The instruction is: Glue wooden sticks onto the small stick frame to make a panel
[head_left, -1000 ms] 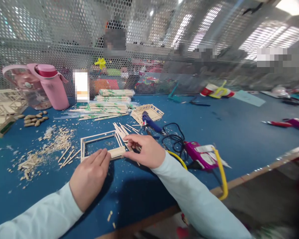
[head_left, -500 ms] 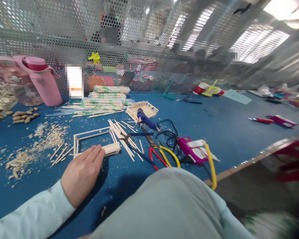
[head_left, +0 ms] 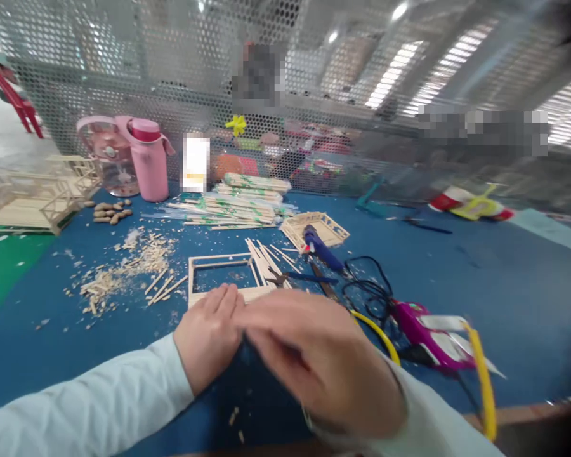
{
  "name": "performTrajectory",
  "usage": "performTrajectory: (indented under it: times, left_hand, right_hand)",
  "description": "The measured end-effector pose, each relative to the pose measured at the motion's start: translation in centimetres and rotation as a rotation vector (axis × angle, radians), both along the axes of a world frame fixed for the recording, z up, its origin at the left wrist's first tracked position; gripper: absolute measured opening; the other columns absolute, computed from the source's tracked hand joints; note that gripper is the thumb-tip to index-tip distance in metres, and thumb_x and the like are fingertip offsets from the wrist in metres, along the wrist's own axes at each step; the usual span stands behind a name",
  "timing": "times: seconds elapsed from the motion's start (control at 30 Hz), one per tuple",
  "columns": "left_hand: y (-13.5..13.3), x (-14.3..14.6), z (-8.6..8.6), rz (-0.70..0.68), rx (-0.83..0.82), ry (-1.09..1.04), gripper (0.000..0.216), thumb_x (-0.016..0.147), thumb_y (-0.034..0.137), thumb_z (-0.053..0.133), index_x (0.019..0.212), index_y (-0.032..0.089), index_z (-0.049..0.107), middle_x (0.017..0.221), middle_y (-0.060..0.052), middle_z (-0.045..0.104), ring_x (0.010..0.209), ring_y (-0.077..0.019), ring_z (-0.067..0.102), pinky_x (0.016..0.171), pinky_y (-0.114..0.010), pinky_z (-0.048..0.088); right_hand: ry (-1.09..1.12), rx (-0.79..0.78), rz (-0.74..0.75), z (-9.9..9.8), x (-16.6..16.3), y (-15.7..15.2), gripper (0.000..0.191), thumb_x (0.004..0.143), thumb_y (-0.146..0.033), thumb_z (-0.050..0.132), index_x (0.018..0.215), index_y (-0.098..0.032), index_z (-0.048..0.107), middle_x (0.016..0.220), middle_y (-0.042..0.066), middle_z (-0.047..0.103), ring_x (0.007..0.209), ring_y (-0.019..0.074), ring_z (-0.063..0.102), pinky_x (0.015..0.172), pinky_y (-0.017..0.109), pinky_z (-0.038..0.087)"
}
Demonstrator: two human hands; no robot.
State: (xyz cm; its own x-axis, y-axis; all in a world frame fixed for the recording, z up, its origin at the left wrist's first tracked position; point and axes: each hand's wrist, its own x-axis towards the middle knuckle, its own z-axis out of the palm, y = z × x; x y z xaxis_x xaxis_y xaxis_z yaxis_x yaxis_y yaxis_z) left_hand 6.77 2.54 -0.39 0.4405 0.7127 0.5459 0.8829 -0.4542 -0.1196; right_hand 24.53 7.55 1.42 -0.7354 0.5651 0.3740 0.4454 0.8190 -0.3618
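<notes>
A pale wooden-stick rectangular frame point(head_left: 255, 294) lies flat at eleven o'clock, long axis running nine to three, its near side partly under the left hand point(head_left: 212, 336), fingers straight and together; the blurred, half-curled right hand point(head_left: 333, 355) overlaps their tips, and I cannot tell whether either grips. Green print on the clear-plastic-wrapped stick bundles point(head_left: 252, 202) towards twelve is unreadable. The blue tabletop point(head_left: 438, 266) stretches wide at two, its brown edge point(head_left: 533, 411) at four.

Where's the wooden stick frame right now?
In the head view, the frame lies left of centre between wood scraps and pliers, the left hand at its near edge.
</notes>
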Motion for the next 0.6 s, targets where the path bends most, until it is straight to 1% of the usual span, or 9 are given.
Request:
performTrajectory:
  times: [0.07, 0.13, 0.23, 0.3, 0.37, 0.47, 0.6]
  left_hand:
    - [0.1, 0.1, -0.2, -0.001, 0.036, -0.001, 0.036, 0.081, 0.004, 0.032, 0.100, 0.004, 0.062, 0.100, -0.017, 0.069, 0.093, -0.0248, 0.065, 0.077, -0.034, 0.055]
    - [0.2, 0.2, -0.3, 0.014, 0.075, -0.005, 0.034, 0.081, 0.003, 0.033, 0.099, 0.002, 0.062, 0.099, -0.019, 0.069, 0.090, -0.0262, 0.066, 0.074, -0.036, 0.056]
    - [0.2, 0.2, -0.3, 0.026, 0.098, -0.012, 0.034, 0.081, 0.003, 0.033, 0.098, 0.002, 0.062, 0.098, -0.020, 0.069, 0.089, -0.0261, 0.067, 0.072, -0.036, 0.056]
    - [0.1, 0.2, -0.1, 0.020, 0.096, -0.011, 0.034, 0.081, 0.002, 0.033, 0.098, 0.002, 0.063, 0.098, -0.019, 0.069, 0.089, -0.0257, 0.067, 0.072, -0.035, 0.057]
    - [0.0, 0.1, 0.2, 0.017, 0.098, -0.003, 0.036, 0.080, 0.001, 0.032, 0.097, 0.003, 0.064, 0.098, -0.018, 0.070, 0.089, -0.0248, 0.067, 0.072, -0.034, 0.057]
    - [-0.1, -0.1, 0.4, 0.009, 0.099, 0.014, 0.039, 0.080, 0.001, 0.029, 0.095, 0.005, 0.066, 0.097, -0.016, 0.070, 0.088, -0.0237, 0.068, 0.071, -0.032, 0.057]
    - [0.0, -0.3, 0.3, -0.011, 0.095, 0.023, 0.041, 0.079, 0.001, 0.029, 0.095, 0.005, 0.066, 0.097, -0.016, 0.070, 0.087, -0.0240, 0.068, 0.070, -0.032, 0.057]
  right_hand:
    - [0.066, 0.030, -0.046, 2.0, -1.2, 0.8, 0.023, 0.085, -0.018, 0.045, 0.095, -0.023, 0.065, 0.091, 0.004, 0.069, 0.086, 0.0164, 0.064, 0.080, 0.027, 0.051]
    - [0.124, 0.070, -0.125, 2.4, -1.5, 1.7, 0.021, 0.084, -0.016, 0.045, 0.087, -0.019, 0.065, 0.086, 0.006, 0.069, 0.083, 0.0172, 0.064, 0.077, 0.028, 0.051]
    - [0.145, 0.063, -0.258, 1.0, -0.9, 3.0, 0.019, 0.082, -0.018, 0.047, 0.083, -0.017, 0.065, 0.081, 0.007, 0.069, 0.076, 0.0177, 0.064, 0.071, 0.028, 0.051]
    - [0.139, 0.004, -0.355, 0.0, -0.3, 3.5, 0.018, 0.080, -0.019, 0.048, 0.082, -0.016, 0.066, 0.075, 0.006, 0.069, 0.065, 0.0160, 0.063, 0.063, 0.026, 0.050]
    - [0.141, -0.074, -0.427, -0.4, 0.0, 3.4, 0.019, 0.078, -0.019, 0.049, 0.079, -0.016, 0.067, 0.065, 0.003, 0.068, 0.052, 0.0136, 0.059, 0.052, 0.023, 0.047]
    - [0.157, -0.173, -0.455, -0.3, 0.1, 3.0, 0.018, 0.072, -0.017, 0.051, 0.072, -0.016, 0.069, 0.055, 0.001, 0.065, 0.042, 0.0108, 0.053, 0.043, 0.020, 0.042]
    - [0.170, -0.214, -0.436, 0.0, 0.0, 2.7, 0.019, 0.068, -0.014, 0.053, 0.071, -0.015, 0.072, 0.054, 0.001, 0.067, 0.040, 0.0093, 0.051, 0.043, 0.019, 0.040]
